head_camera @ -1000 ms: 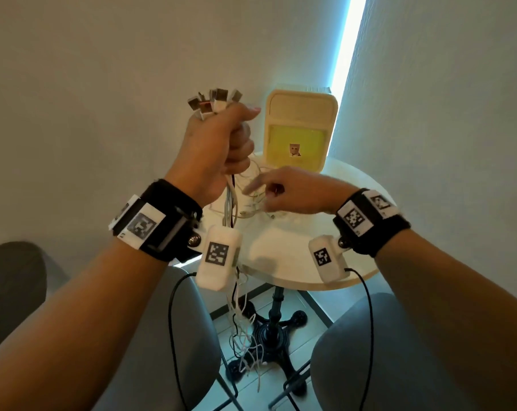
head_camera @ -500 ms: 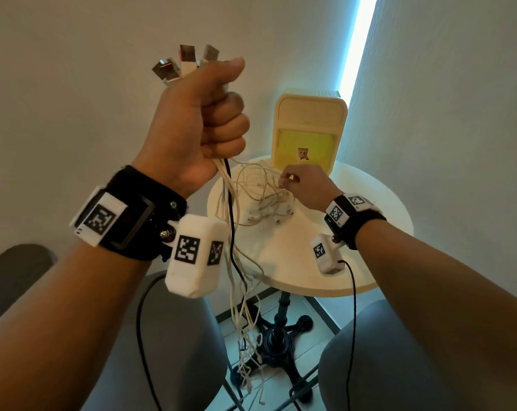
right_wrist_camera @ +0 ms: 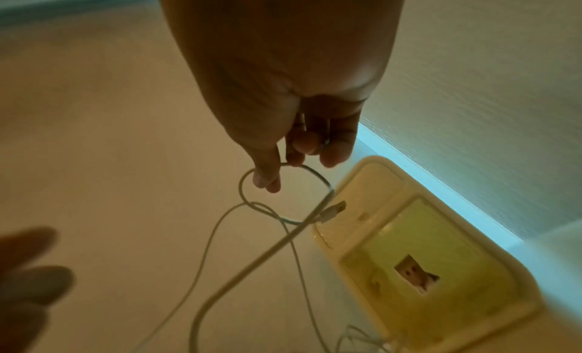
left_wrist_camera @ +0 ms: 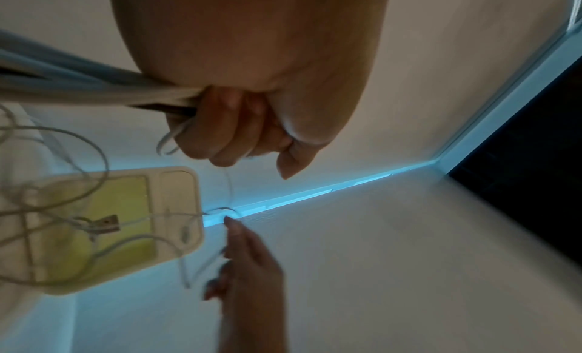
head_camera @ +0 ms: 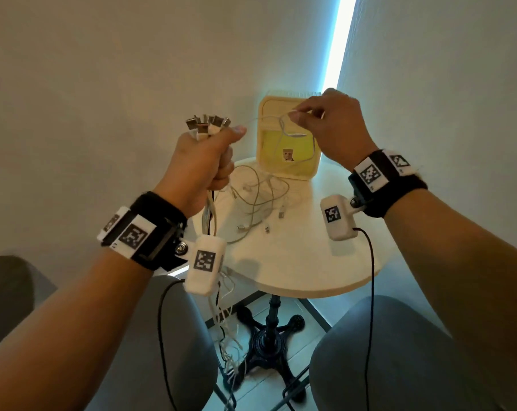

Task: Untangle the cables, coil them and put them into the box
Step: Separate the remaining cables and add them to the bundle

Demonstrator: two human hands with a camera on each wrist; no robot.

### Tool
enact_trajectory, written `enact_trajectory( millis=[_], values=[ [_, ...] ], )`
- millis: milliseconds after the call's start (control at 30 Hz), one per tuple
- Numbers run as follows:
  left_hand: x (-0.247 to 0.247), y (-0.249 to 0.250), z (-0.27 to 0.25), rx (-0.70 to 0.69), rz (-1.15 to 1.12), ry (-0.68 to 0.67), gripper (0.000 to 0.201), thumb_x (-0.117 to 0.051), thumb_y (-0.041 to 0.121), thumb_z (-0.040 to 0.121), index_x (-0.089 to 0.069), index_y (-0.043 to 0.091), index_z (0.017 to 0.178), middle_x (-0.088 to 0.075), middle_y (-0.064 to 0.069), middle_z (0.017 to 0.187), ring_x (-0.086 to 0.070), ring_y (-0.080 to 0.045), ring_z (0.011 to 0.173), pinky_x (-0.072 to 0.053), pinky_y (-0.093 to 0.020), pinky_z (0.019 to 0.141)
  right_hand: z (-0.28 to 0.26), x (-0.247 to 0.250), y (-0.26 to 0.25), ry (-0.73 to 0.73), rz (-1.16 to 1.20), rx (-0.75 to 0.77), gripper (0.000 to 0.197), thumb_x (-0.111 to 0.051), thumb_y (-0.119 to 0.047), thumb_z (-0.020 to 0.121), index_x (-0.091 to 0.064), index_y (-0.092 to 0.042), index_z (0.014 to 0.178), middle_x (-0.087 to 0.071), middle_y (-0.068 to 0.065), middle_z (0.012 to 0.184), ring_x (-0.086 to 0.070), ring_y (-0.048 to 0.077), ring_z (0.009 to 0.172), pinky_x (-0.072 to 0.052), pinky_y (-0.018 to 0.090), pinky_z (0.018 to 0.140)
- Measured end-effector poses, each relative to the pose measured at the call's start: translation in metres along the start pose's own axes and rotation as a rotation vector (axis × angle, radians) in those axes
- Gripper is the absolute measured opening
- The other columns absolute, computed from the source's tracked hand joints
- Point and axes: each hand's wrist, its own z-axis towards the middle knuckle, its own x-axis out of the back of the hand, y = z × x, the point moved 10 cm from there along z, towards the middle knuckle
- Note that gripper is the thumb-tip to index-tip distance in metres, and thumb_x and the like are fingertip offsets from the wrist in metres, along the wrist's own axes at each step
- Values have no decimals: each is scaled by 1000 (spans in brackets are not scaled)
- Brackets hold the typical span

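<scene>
My left hand [head_camera: 210, 161] is a fist gripping a bundle of white cables and one black one [left_wrist_camera: 94, 89]. Their USB plugs [head_camera: 207, 126] stick out above the thumb, and the free ends hang below the table. My right hand [head_camera: 316, 120] is raised in front of the cream box [head_camera: 288, 170] and pinches a thin white cable [right_wrist_camera: 283, 216]. That cable loops under the fingers, and one plug [right_wrist_camera: 333, 211] dangles from it. More tangled white cable [head_camera: 260, 203] lies on the round white table [head_camera: 310, 262]. The box stands at the table's back edge, its yellow inside facing me.
Walls close in behind and to the right of the table, with a bright strip of light in the corner [head_camera: 337, 48]. The black pedestal base [head_camera: 269, 339] stands on the floor between my knees. Cable ends [head_camera: 227, 345] trail down beside it.
My right hand has risen from the pile on the table to box-top height, pulling one white cable up with it. My left fist with the bundle has come down and moved toward the middle.
</scene>
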Motion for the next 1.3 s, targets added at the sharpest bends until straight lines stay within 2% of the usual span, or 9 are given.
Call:
enact_trajectory(
  millis=[100, 167, 300, 500, 700, 800, 967, 1200, 1300],
  values=[
    [-3, -10, 7, 17, 93, 33, 25, -71, 30, 102, -73, 5, 95, -29, 5, 58, -21, -13, 47, -20, -22, 43, -1, 14, -11, 51, 37, 41, 19, -79, -37, 90, -83, -22, 101, -56, 1, 95, -55, 0, 76, -38, 7, 74],
    [0, -18, 14, 50, 133, 90, 35, -75, 31, 100, -72, -2, 109, -28, 3, 61, -22, -13, 48, -21, -22, 42, -5, 16, -17, 31, 52, 63, 16, -80, -34, 89, -82, -20, 98, -57, 0, 94, -57, -6, 75, -44, 11, 76],
    [-8, -29, 25, 130, 124, 93, 37, -74, 39, 100, -51, 25, 76, -29, 4, 60, -25, -11, 46, -23, -24, 42, -23, 5, -18, -129, 42, 60, 16, -81, -32, 91, -83, -19, 100, -65, 0, 90, -63, 5, 70, -61, 35, 69],
    [-34, -43, 42, 240, -98, -2, 28, -75, 30, 100, -63, 16, 121, -27, 8, 58, -18, -10, 47, -20, -23, 37, -53, -19, -30, -328, 77, 142, 15, -85, -22, 88, -85, -14, 101, -63, 9, 89, -66, 17, 69, -62, 35, 60],
    [-34, -1, 46, 108, -202, -24, 6, -69, 17, 102, -71, 11, 101, -27, 8, 58, -20, -9, 48, -20, -21, 39, -69, -56, -2, -533, -253, 193, 15, -82, -22, 90, -85, -17, 103, -45, -17, 76, -52, 14, 84, -34, 19, 68],
    [-24, 32, 43, 8, -284, -45, 6, -65, 16, 103, -69, 13, 100, -24, 8, 58, -18, -8, 48, -21, -20, 38, -72, -61, 38, -532, -361, 67, 12, -79, -21, 93, -85, -17, 103, -44, -20, 76, -60, 19, 89, -38, 25, 75],
    [-9, 71, 30, -138, -400, -67, 8, -62, 18, 105, -67, 16, 99, -23, 9, 56, -16, -7, 46, -22, -20, 39, -77, -64, 86, -481, -449, -109, 9, -78, -18, 93, -85, -17, 100, -77, 2, 100, -71, 26, 92, -54, 33, 82],
    [3, 63, 26, -151, -303, 14, 6, -67, 17, 103, -72, 16, 99, -19, 5, 61, -14, -11, 50, -20, -23, 41, -68, -60, 81, -568, -443, -199, 25, -75, -13, 95, -78, -11, 120, -73, 15, 120, -70, 31, 107, -54, 32, 94],
    [4, 46, 28, -118, -281, 52, 4, -70, 17, 101, -73, 15, 100, -21, 6, 60, -14, -11, 50, -20, -23, 41, -44, -28, 36, -367, -475, -84, 21, -60, -5, 94, -77, -5, 107, -70, 14, 105, -68, 33, 94, -54, 37, 86]
  ],
)
